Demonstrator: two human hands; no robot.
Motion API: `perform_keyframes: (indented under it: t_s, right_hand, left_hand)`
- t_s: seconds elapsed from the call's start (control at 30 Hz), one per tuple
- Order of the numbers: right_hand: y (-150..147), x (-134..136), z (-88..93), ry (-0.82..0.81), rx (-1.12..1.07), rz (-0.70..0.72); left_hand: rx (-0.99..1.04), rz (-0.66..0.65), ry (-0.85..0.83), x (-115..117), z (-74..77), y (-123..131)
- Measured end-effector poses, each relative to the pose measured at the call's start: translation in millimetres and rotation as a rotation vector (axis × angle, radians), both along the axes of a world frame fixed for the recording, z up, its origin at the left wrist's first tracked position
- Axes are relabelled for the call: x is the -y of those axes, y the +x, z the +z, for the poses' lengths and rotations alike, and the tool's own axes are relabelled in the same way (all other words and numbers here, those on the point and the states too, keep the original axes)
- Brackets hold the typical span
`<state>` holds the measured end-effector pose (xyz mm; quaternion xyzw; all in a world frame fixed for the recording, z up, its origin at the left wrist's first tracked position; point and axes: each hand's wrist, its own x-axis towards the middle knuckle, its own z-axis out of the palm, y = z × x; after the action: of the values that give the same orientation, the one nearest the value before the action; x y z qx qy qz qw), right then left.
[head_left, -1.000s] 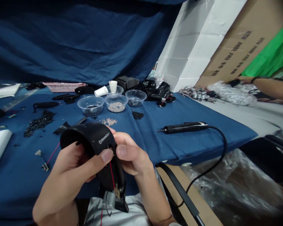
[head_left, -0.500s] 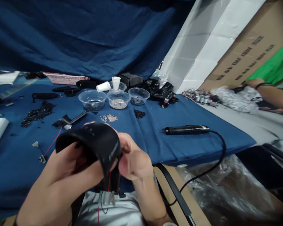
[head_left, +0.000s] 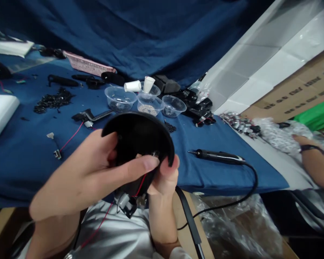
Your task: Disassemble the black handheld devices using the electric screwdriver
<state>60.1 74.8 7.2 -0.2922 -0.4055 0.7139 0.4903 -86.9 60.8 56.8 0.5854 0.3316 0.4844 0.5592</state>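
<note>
Between my hands is a curved black plastic housing (head_left: 140, 126), its hollow side facing me. My left hand (head_left: 97, 172) grips its left side, the thumb reaching across into the hollow. My right hand (head_left: 163, 180) holds the lower right edge; some of its fingers are hidden behind the shell. Below the housing hang a small grey-and-black motor part (head_left: 126, 205) and a thin red wire (head_left: 102, 223) that runs down over my lap. On the cloth to the left lie a black bracket with an arm (head_left: 89, 117) and a small connector on a wire (head_left: 57, 154).
An electric screwdriver (head_left: 221, 157) with a black cable lies on the right of the blue cloth. Clear bowls (head_left: 120, 99) with small screws, paper cups (head_left: 148, 84), a pink basket (head_left: 89, 66) and black parts (head_left: 202, 108) stand behind. Another person's arm (head_left: 315, 162) is at right.
The housing has been turned so its hollow faces me, and it sits further right in view. My left thumb has moved across inside it. The camera view has tilted and shifted.
</note>
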Motion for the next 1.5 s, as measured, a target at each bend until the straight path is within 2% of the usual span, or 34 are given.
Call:
perform_keyframes:
  t_s: [0.1, 0.23, 0.3, 0.37, 0.5, 0.67, 0.83, 0.9, 1.0, 1.07, 1.3, 1.5]
  right_hand:
    - [2, -12, -5.5, 0.054, -0.144, 0.024]
    - [4, -22, -3.1, 0.105, -0.178, 0.066]
    - [5, -24, -1.3, 0.127, -0.141, 0.077]
    - [10, -24, 1.2, 0.188, -0.025, 0.033]
    - [29, -19, 9.5, 0.352, 0.349, -0.187]
    - [45, -16, 10.8, 0.435, 0.579, -0.199]
    - [43, -15, 6.6, 0.586, 0.705, -0.352]
    - [42, -14, 7.1, 0.591, 0.702, -0.371]
    - [40, -14, 8.1, 0.534, 0.662, -0.323]
    - [39, -16, 7.9, 0.521, 0.660, -0.306]
    - [59, -27, 5.2, 0.407, 0.571, -0.172]
    - [79, -28, 7.0, 0.266, 0.361, -0.028]
  left_hand:
    - [0.004, 0.036, 0.012, -8, 5.6, 5]
    - [-0.012, 0.219, 0.061, -22, -2.1, 12]
    - [-0.021, 0.311, 0.026, -28, -7.6, 16]
    - [-0.037, 0.424, 0.049, -33, -13.4, 19]
    - [-0.114, 0.680, 0.249, -42, -24.1, 19]
    - [-0.197, 0.773, 0.261, -46, -27.1, 16]
    - [-0.409, 0.918, 0.354, -43, -23.7, 19]
    - [-0.458, 0.950, 0.394, -43, -24.9, 21]
    - [-0.482, 0.941, 0.447, -45, -29.6, 23]
    - [-0.420, 0.890, 0.454, -47, -33.0, 25]
    - [-0.211, 0.410, 0.323, -53, -40.0, 30]
    - [-0.076, 0.340, 0.240, -52, -47.0, 32]
